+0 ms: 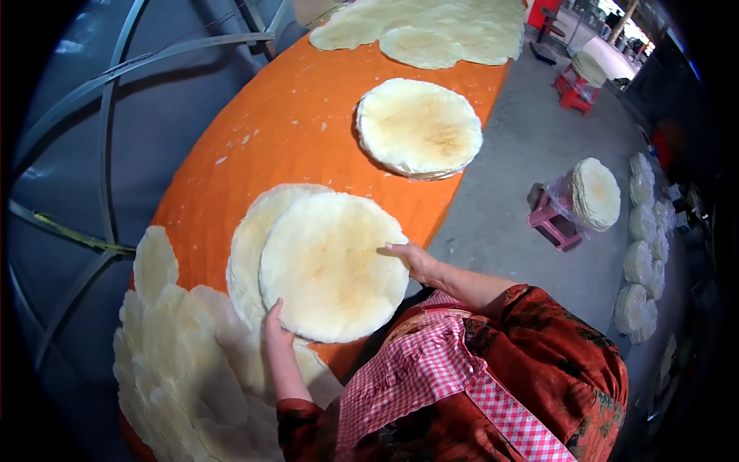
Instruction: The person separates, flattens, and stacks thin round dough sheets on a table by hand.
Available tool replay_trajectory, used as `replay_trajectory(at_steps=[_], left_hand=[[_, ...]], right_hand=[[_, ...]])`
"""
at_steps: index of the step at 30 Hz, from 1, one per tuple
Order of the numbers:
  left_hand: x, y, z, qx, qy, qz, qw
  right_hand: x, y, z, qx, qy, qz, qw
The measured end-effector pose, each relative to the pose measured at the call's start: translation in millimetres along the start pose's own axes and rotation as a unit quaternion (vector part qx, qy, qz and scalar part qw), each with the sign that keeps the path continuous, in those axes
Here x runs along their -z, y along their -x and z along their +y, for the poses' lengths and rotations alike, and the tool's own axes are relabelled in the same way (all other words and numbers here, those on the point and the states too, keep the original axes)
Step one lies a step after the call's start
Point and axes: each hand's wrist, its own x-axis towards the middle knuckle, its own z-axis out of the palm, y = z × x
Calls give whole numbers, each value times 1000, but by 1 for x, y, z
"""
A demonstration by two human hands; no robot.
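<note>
Between my two hands is a large, pale round flatbread (331,262), browned faintly in the middle; whether more sheets lie under it I cannot tell. My left hand (277,329) grips its lower left edge, thumb on top and fingers hidden beneath. At the right edge, my right hand (416,262) pinches it the same way. Partly covered by it, another flatbread (248,262) lies on the orange table cover (262,127). Farther up the table rests a neat stack of flatbreads (419,127) with a browned patch on top.
Many overlapping flatbreads (173,362) spread over the lower left of the table, and more sheets (431,35) cover its far end. On the floor at right, a bagged stack (595,195) sits on a pink stool (553,219). Wrapped stacks (637,262) line the far right.
</note>
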Motion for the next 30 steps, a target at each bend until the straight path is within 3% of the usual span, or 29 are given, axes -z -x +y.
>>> replay_trajectory(at_steps=[1, 4, 6, 8, 11, 15, 18, 19, 22, 25, 28, 30], left_hand=[[6, -5, 0, 10, -5, -4, 1000], [16, -12, -2, 21, -23, 17, 999], [7, -4, -6, 5, -22, 14, 1000], [-27, 10, 1, -40, -33, -1, 999], [-102, 33, 17, -106, -47, -46, 992], [-242, 25, 28, -145, 0, -135, 980], [-347, 7, 19, -207, -50, -136, 968], [-372, -9, 16, -185, -46, -142, 971], [-421, -66, -7, -119, -32, -190, 974], [-427, -142, -67, -110, -45, -211, 970], [-421, -171, -130, -82, -116, -146, 979], [-427, -166, -137, -102, -122, -117, 980]], right_hand=[[-5, 2, -3, -7, -35, -10, 999], [-15, -4, 3, 116, 132, 23, 984], [-28, 0, -10, 145, 281, 96, 944], [-41, 3, -41, 182, 328, 63, 925], [-59, 24, -131, 236, 346, -28, 908], [-38, 44, -273, 344, 410, -2, 845], [-16, 68, -372, 369, 389, 13, 844], [2, 54, -397, 384, 325, -36, 864], [48, 36, -453, 339, 268, -27, 901], [122, -15, -466, 267, 261, 29, 927], [204, -76, -439, 188, 364, 148, 900], [218, -84, -436, 208, 277, 104, 932]])
